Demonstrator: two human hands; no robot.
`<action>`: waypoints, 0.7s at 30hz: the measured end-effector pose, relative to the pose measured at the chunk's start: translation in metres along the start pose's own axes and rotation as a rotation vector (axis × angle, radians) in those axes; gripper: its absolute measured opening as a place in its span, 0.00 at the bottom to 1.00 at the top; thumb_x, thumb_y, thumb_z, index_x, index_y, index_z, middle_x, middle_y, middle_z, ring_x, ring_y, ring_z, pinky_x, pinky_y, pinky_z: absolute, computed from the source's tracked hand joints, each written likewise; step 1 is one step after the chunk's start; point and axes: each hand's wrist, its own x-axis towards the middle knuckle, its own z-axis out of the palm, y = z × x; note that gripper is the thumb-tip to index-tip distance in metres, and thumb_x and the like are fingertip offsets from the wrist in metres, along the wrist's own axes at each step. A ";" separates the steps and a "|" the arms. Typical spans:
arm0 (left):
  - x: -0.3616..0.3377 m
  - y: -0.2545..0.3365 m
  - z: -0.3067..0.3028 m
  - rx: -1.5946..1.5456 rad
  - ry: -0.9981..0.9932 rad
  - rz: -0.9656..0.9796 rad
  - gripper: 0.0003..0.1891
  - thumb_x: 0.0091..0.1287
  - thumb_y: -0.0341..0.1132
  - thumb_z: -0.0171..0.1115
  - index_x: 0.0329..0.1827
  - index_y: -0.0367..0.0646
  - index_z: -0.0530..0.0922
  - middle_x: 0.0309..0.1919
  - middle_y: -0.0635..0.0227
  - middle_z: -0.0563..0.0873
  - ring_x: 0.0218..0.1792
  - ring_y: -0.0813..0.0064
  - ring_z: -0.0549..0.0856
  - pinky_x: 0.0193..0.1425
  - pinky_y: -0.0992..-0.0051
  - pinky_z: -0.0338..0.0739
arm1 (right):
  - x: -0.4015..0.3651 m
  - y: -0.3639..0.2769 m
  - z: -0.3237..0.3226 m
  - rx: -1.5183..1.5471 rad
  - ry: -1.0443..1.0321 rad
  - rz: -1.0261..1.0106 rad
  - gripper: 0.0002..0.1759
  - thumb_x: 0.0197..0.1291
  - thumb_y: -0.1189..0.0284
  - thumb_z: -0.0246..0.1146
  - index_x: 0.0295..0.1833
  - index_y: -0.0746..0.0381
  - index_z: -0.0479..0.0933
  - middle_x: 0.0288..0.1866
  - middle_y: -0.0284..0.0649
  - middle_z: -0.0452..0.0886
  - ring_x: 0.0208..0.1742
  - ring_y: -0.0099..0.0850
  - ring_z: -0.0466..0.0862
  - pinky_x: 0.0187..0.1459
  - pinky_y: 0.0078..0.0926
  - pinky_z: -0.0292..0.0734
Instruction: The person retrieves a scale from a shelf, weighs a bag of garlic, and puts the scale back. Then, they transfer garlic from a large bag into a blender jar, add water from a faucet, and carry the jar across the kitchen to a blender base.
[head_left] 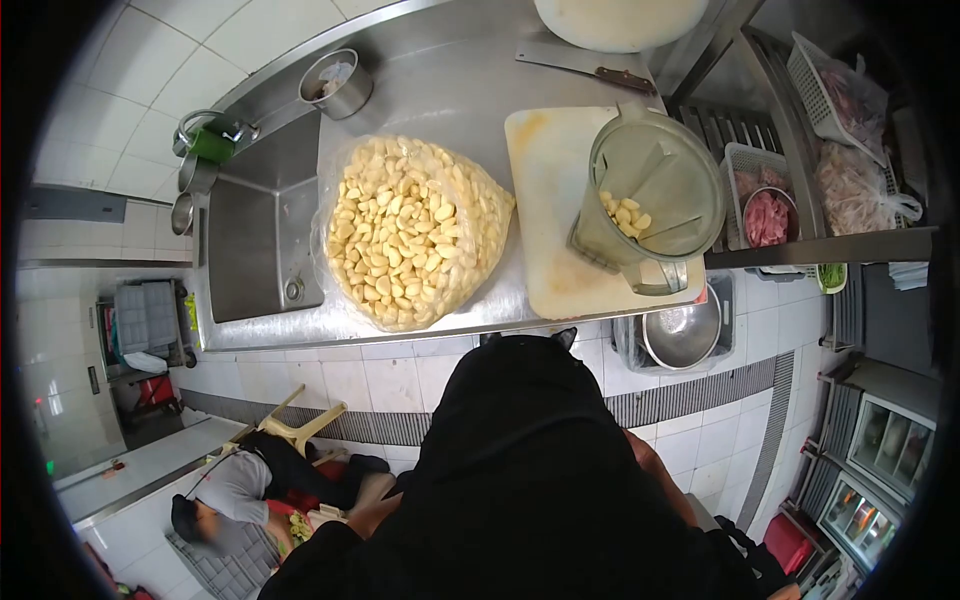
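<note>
Garlic bag (415, 232) beside blender jug (655, 190) on cutting board (545, 180); hands hidden, grip unclear.

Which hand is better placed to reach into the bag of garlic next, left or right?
Left, probably: the bag of peeled garlic cloves lies left of centre on the counter, and the blender jar stands right of it. Both hands are out of view, so only position decides.

Both arms sit tucked against the black-clad torso (530, 470), well short of the bench (450, 80). The left forearm (372, 515) and right forearm (660, 470) show bare at either side. Neither hand shows, each hidden below the body.
</note>
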 end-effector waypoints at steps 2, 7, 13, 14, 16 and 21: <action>0.003 0.002 -0.002 0.002 -0.008 -0.002 0.16 0.63 0.37 0.67 0.49 0.34 0.82 0.42 0.62 0.87 0.35 0.69 0.86 0.38 0.68 0.81 | 0.004 0.000 -0.002 0.009 -0.005 -0.011 0.29 0.73 0.49 0.46 0.66 0.59 0.72 0.60 0.45 0.81 0.57 0.38 0.83 0.64 0.41 0.76; 0.006 0.004 -0.005 0.010 -0.023 -0.002 0.17 0.63 0.37 0.68 0.50 0.34 0.82 0.43 0.62 0.87 0.35 0.70 0.86 0.37 0.69 0.81 | 0.002 0.003 -0.008 -0.041 0.098 0.161 0.28 0.71 0.49 0.51 0.63 0.57 0.74 0.57 0.42 0.83 0.55 0.35 0.84 0.60 0.39 0.79; 0.012 0.019 -0.004 0.039 -0.061 0.029 0.18 0.63 0.37 0.68 0.50 0.34 0.82 0.43 0.61 0.87 0.35 0.70 0.86 0.37 0.69 0.81 | -0.002 -0.049 0.062 -0.461 0.299 0.029 0.24 0.68 0.52 0.56 0.60 0.56 0.76 0.54 0.38 0.83 0.53 0.34 0.84 0.57 0.40 0.80; 0.014 0.024 -0.003 0.058 -0.078 0.044 0.18 0.63 0.37 0.69 0.51 0.34 0.82 0.43 0.61 0.87 0.35 0.70 0.86 0.37 0.69 0.81 | 0.002 -0.037 0.051 -0.467 0.294 0.032 0.24 0.68 0.52 0.56 0.60 0.56 0.76 0.54 0.38 0.83 0.53 0.34 0.84 0.57 0.40 0.80; 0.016 0.047 0.002 0.154 -0.125 0.134 0.18 0.63 0.37 0.69 0.51 0.34 0.81 0.43 0.61 0.87 0.35 0.70 0.86 0.36 0.69 0.81 | 0.025 -0.007 0.018 -0.050 0.233 -0.047 0.24 0.66 0.52 0.58 0.59 0.57 0.77 0.48 0.36 0.84 0.49 0.34 0.84 0.49 0.36 0.82; 0.074 0.053 -0.005 -0.069 -0.380 -0.194 0.18 0.61 0.36 0.71 0.51 0.36 0.81 0.42 0.62 0.87 0.36 0.73 0.86 0.36 0.72 0.83 | 0.054 0.022 -0.069 -0.249 0.612 0.171 0.23 0.64 0.53 0.61 0.55 0.60 0.78 0.42 0.36 0.84 0.40 0.29 0.85 0.40 0.29 0.79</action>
